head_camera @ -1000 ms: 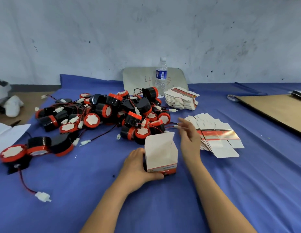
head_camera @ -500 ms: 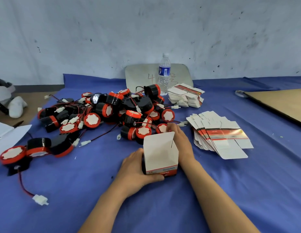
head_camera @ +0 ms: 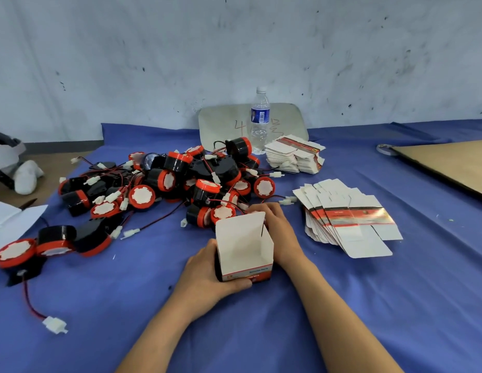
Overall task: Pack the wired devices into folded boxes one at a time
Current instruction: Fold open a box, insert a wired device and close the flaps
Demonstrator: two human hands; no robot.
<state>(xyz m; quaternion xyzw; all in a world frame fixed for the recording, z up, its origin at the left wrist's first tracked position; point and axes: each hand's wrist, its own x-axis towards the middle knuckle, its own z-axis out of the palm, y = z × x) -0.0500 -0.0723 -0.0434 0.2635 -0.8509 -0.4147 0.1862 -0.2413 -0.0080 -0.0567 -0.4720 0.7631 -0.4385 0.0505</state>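
Note:
A folded white box (head_camera: 242, 246) with a red bottom band stands open-topped on the blue cloth, its back flap raised. My left hand (head_camera: 207, 273) grips its left and front lower edge. My right hand (head_camera: 280, 232) lies against the box's right back corner, its fingers curled over a red-and-black wired device (head_camera: 251, 211) at the near edge of the pile (head_camera: 164, 184). That pile of round devices with red-black wires and white connectors spreads behind and to the left of the box. The box's inside looks empty.
Flat unfolded boxes (head_camera: 350, 222) are fanned out to the right, with another stack (head_camera: 293, 157) further back. A water bottle (head_camera: 260, 122) stands before a grey board (head_camera: 223, 125). Cardboard sheet (head_camera: 455, 165) lies far right. Loose devices (head_camera: 54, 238) and a connector (head_camera: 55, 325) lie at the left.
My right hand came back from near the flat boxes to the box's back right corner and curled over a device. The left hand kept hold of the box.

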